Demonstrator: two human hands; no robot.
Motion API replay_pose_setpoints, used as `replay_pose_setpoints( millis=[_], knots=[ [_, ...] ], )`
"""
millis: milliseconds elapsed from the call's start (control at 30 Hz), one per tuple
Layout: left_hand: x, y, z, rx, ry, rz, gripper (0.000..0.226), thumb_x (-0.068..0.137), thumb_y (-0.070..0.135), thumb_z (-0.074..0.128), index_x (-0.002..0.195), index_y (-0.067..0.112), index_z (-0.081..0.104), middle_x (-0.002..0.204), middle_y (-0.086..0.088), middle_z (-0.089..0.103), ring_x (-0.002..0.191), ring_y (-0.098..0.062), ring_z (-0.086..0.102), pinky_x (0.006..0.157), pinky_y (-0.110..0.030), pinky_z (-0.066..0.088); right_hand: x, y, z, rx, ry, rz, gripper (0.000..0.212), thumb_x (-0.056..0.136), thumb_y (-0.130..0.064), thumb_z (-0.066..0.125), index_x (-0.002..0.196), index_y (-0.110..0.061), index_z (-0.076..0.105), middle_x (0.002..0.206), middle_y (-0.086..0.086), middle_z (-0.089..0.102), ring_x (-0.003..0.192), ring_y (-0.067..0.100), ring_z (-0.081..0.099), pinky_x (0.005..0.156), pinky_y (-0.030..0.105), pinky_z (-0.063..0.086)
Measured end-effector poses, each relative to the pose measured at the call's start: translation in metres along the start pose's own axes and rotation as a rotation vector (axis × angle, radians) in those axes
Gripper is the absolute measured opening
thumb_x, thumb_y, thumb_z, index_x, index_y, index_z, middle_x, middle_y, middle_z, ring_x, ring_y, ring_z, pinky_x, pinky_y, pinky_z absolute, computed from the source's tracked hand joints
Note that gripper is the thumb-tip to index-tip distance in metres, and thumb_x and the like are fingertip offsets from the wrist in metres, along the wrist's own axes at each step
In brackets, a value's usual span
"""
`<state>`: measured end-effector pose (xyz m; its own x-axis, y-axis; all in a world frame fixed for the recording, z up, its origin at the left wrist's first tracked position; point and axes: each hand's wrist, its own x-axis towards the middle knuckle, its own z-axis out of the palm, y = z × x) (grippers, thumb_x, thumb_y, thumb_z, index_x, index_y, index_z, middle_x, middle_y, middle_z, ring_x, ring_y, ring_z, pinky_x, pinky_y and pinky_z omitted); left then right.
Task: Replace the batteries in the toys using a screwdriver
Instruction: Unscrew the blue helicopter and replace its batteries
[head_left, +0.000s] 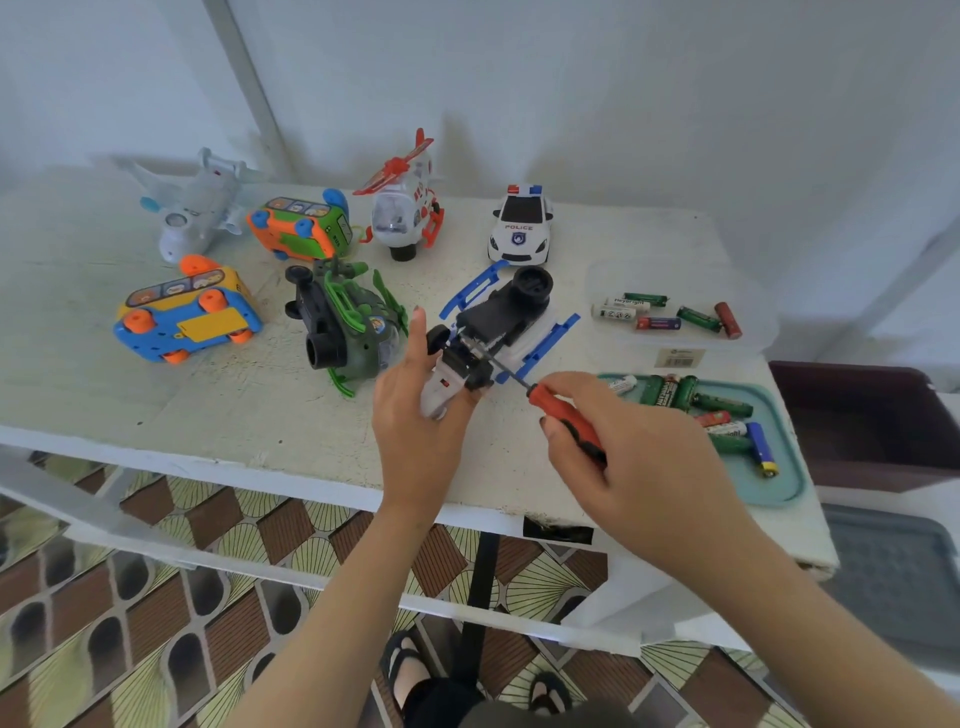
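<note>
Right grip (639, 457) curls round screwdriver (561, 410), tip on upturned helicopter (504, 317); left grip (415, 410) clasps helicopter's tail, forefinger straight.

plane (195, 208) at far left corner of surface (156, 395). along far edge, rightward: far bus (301, 228), upright helicopter (402, 208), police car (521, 226). near bus (187, 317) by left edge. tipped helicopter (343, 322) mid-surface, upturned helicopter (498, 322) right of it. right edge: clear tray (680, 343) holding batteries (660, 312); before it, near right corner, rimmed tray (779, 488) holding more batteries (722, 415).
</note>
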<state>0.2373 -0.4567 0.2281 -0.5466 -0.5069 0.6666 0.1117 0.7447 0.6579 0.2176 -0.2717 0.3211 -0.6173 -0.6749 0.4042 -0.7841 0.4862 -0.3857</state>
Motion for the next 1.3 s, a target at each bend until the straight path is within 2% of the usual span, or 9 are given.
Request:
replay_pose_setpoints(
  millis=[233,333,433,600,733,900,1033,1167,1300],
  knots=[
    [0.000,0.003,-0.001,0.013,-0.006,0.010,0.085,0.080,0.028,0.075,0.144,-0.006,0.032,0.095,0.004,0.053,0.090,-0.005,0.047,0.087,-0.001,0.033,0.012,0.014,-0.013,0.022,0.184,0.126,0.024,0.095,-0.030,0.047,0.111,-0.015,0.059,0.047,-0.018,0.035,0.036,-0.002,0.038,0.038,0.011,0.027],
    [-0.001,-0.003,0.000,0.043,-0.023,0.002,0.073,0.075,0.016,0.080,0.137,-0.006,0.048,0.097,0.004,0.056,0.091,-0.006,0.048,0.087,-0.002,0.033,0.018,0.025,-0.017,-0.003,0.200,0.142,0.020,0.096,-0.022,0.052,0.112,-0.012,0.061,0.052,-0.011,0.048,0.042,0.002,0.046,0.040,0.025,0.040],
    [0.001,-0.002,-0.001,0.018,-0.017,-0.054,0.042,0.077,0.028,0.077,0.112,0.010,0.064,0.095,0.010,0.057,0.090,-0.009,0.050,0.082,-0.002,0.034,0.020,0.031,-0.018,0.006,0.218,0.146,0.024,0.096,-0.025,0.052,0.114,-0.011,0.061,0.058,-0.004,0.055,0.044,0.009,0.049,0.044,0.035,0.047],
    [0.007,0.005,-0.006,0.026,0.004,-0.108,0.030,0.074,0.036,0.076,0.095,0.026,0.056,0.084,0.030,0.047,0.083,-0.001,0.044,0.068,-0.017,0.042,0.014,0.030,-0.013,0.085,0.191,0.091,0.034,0.094,-0.039,0.044,0.115,-0.018,0.060,0.057,-0.008,0.057,0.047,0.010,0.052,0.055,0.018,0.044],
    [0.013,0.006,-0.008,0.004,-0.014,-0.177,0.036,0.071,0.056,0.068,0.092,0.029,0.059,0.082,0.026,0.050,0.083,-0.005,0.049,0.068,-0.009,0.038,0.015,0.037,-0.007,0.064,0.173,0.125,0.039,0.092,-0.044,0.039,0.114,-0.021,0.061,0.055,-0.012,0.052,0.046,0.005,0.051,0.049,0.011,0.038],
    [0.013,0.009,-0.008,0.000,-0.024,-0.243,0.031,0.073,0.026,0.085,0.094,0.026,0.062,0.084,0.026,0.052,0.087,-0.016,0.054,0.071,-0.008,0.035,0.016,0.045,-0.011,0.076,0.170,0.204,0.029,0.097,-0.033,0.048,0.118,-0.017,0.061,0.068,-0.002,0.065,0.053,0.011,0.056,0.052,0.031,0.047],
    [0.014,0.008,-0.009,0.033,-0.044,-0.255,0.029,0.072,0.025,0.085,0.093,0.016,0.068,0.080,0.019,0.054,0.085,-0.016,0.053,0.069,-0.006,0.032,0.017,0.048,-0.013,0.080,0.190,0.236,0.030,0.096,-0.030,0.050,0.119,-0.015,0.062,0.075,0.002,0.067,0.057,0.016,0.058,0.058,0.038,0.052],
    [0.014,0.008,-0.009,0.032,-0.045,-0.262,0.028,0.072,0.025,0.085,0.094,0.018,0.068,0.082,0.012,0.057,0.089,-0.016,0.052,0.071,-0.005,0.032,0.014,0.050,-0.009,0.129,0.250,0.236,0.029,0.096,-0.034,0.049,0.114,-0.017,0.064,0.060,-0.011,0.055,0.052,0.007,0.052,0.049,0.015,0.039],
    [0.014,0.011,-0.009,0.017,-0.042,-0.245,0.029,0.073,0.024,0.085,0.094,0.022,0.066,0.082,0.020,0.053,0.089,-0.016,0.049,0.071,-0.003,0.030,0.009,0.047,-0.009,0.220,0.275,0.156,0.037,0.092,-0.041,0.041,0.111,-0.019,0.063,0.057,-0.003,0.056,0.057,0.014,0.051,0.048,0.021,0.038]
  ],
)
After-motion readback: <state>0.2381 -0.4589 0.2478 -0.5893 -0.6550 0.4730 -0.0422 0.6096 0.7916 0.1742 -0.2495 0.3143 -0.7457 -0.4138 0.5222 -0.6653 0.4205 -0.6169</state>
